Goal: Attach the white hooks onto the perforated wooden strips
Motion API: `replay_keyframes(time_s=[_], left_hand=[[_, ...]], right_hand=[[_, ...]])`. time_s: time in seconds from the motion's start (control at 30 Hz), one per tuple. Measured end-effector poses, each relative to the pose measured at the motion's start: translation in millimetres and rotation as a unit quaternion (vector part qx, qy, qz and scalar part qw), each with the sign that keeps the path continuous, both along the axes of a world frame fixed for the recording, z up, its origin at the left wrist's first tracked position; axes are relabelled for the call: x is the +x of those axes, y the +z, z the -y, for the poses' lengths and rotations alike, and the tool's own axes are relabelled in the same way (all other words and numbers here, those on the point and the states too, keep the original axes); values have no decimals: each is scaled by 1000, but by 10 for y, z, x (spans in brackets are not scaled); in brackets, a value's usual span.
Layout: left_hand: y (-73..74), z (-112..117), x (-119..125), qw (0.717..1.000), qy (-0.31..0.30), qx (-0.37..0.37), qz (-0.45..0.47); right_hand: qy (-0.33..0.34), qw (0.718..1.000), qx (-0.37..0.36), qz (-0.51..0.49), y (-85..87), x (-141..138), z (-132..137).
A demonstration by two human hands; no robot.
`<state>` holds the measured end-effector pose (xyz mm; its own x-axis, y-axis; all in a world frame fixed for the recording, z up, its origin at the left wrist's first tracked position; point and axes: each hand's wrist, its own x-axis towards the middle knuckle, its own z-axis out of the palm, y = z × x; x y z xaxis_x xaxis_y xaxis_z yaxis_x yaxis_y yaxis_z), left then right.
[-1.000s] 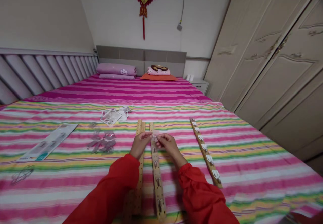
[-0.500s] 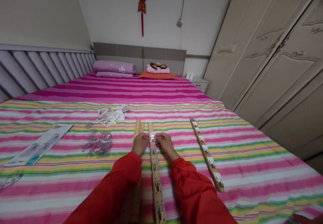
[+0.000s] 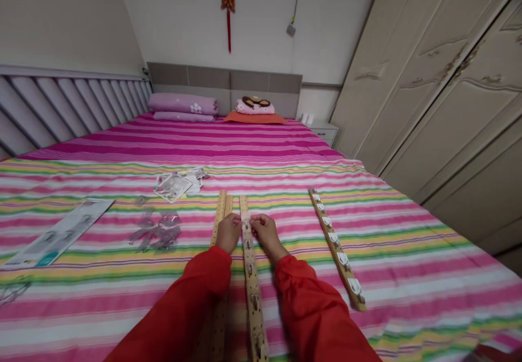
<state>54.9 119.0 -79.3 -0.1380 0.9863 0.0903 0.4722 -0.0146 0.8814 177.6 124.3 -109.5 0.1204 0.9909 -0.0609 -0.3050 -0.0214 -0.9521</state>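
Both my arms in red sleeves reach over a striped bed. My left hand (image 3: 228, 232) and my right hand (image 3: 263, 231) pinch a small clear adhesive hook (image 3: 246, 222) between them, pressing it onto a perforated wooden strip (image 3: 252, 283) that lies lengthwise under my hands. That strip carries several small metal hooks lower down. A second wooden strip (image 3: 220, 212) lies just left of it, partly under my left arm. To the right a third wooden strip (image 3: 336, 249) holds several white hooks.
Loose clear hooks (image 3: 157, 232) lie left of my hands, with opened plastic packets (image 3: 176, 184) behind them and a flat packaging card (image 3: 61, 232) at far left. Pillows (image 3: 183, 104) rest by the headboard. A wardrobe (image 3: 444, 95) stands along the right side.
My hands have lowered the clear hook from just above the middle strip down onto it. The camera view has tilted slightly downward.
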Motion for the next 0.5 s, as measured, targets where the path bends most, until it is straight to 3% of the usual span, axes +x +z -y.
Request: replay_keyframes(time_s=[0.5], left_hand=[[-161,-41,-13,998,-25,51,-11]], right_hand=[[-1,999,-1,33,-65,0,8]])
